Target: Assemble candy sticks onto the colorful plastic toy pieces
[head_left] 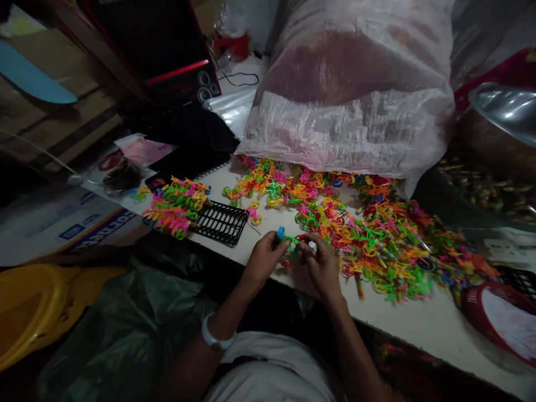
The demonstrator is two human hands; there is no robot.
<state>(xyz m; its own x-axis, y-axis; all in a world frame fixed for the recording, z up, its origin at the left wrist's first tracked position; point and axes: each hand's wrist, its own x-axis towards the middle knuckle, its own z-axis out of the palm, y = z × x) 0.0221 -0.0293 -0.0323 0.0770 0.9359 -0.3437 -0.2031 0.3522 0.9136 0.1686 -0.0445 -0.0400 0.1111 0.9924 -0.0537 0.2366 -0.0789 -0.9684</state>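
My left hand [267, 254] is closed in a pinch around a small plastic toy [291, 240], bright green with a blue ring-shaped wheel that looks like part of a tiny bicycle. Close by on the right, my right hand [320, 259] has its fingers bent around the toy's other end, where red and white bits show. Exact finger contact is too small to make out. Beyond both hands spreads a loose pile of similar multicoloured toys [368, 234]. More of them stand in rows on a black plastic rack [228, 223] to the left.
A large, full translucent sack [355, 100] rests on the white table [402, 329] behind the pile. At the right are a red basket [473, 312] and a dark tub of small items [498, 184]. A yellow plastic chair or basin [37, 312] stands lower left, beside a dark green bag [125, 329].
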